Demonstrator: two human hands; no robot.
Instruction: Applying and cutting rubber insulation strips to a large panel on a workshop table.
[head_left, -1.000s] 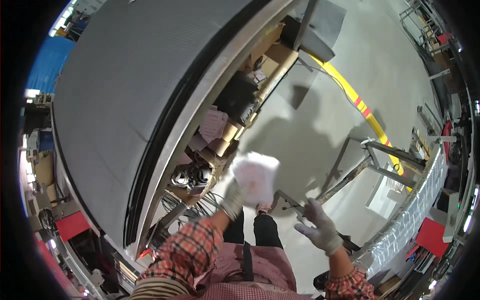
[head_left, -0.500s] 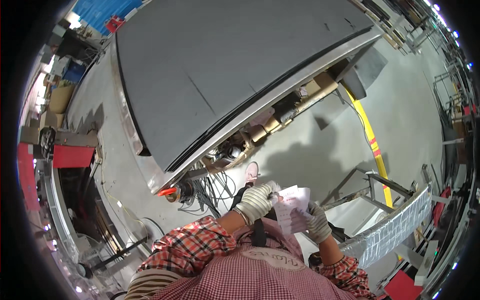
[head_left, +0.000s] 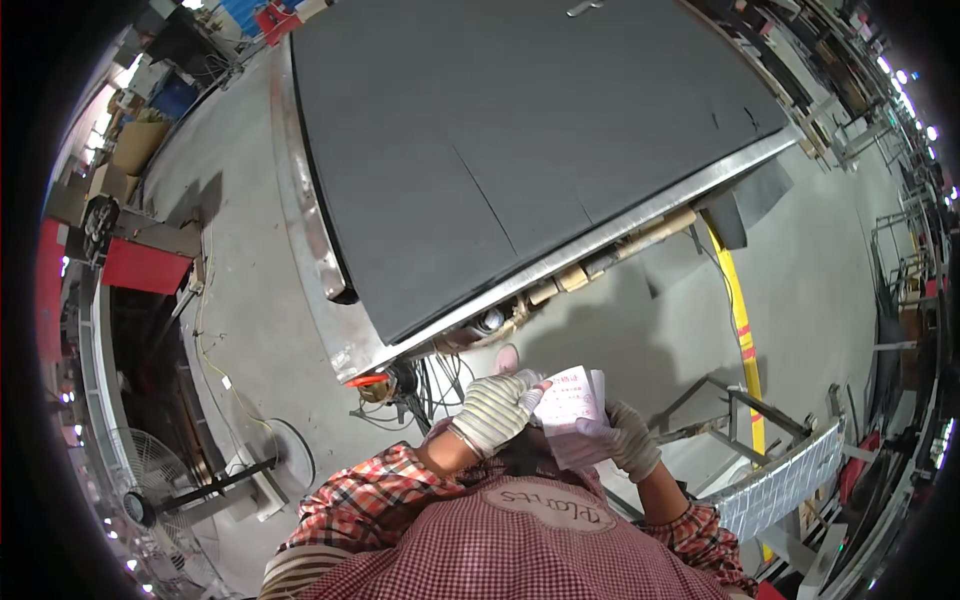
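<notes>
In front of my apron I hold a small stack of white paper slips (head_left: 570, 402) with reddish print. My left hand (head_left: 492, 418), in a pale ribbed work glove with a bare fingertip showing, pinches the left edge of the slips. Gloved the same way, my right hand (head_left: 627, 443) is closed around their lower right side. The front slip faces up, and other slips fan out behind it. Part of the stack is hidden by my right fingers.
A large table with a dark grey top (head_left: 520, 150) and metal rim stands ahead. Black cables (head_left: 425, 395) hang below its near corner. To the right are a metal frame with a silver-wrapped beam (head_left: 785, 482) and a yellow floor strip (head_left: 742, 330). A fan (head_left: 150, 480) stands left.
My view has shifted, so the table sits lower and farther right. The front slip now lies flatter and faces me more fully. Both hands keep hold of the slips.
</notes>
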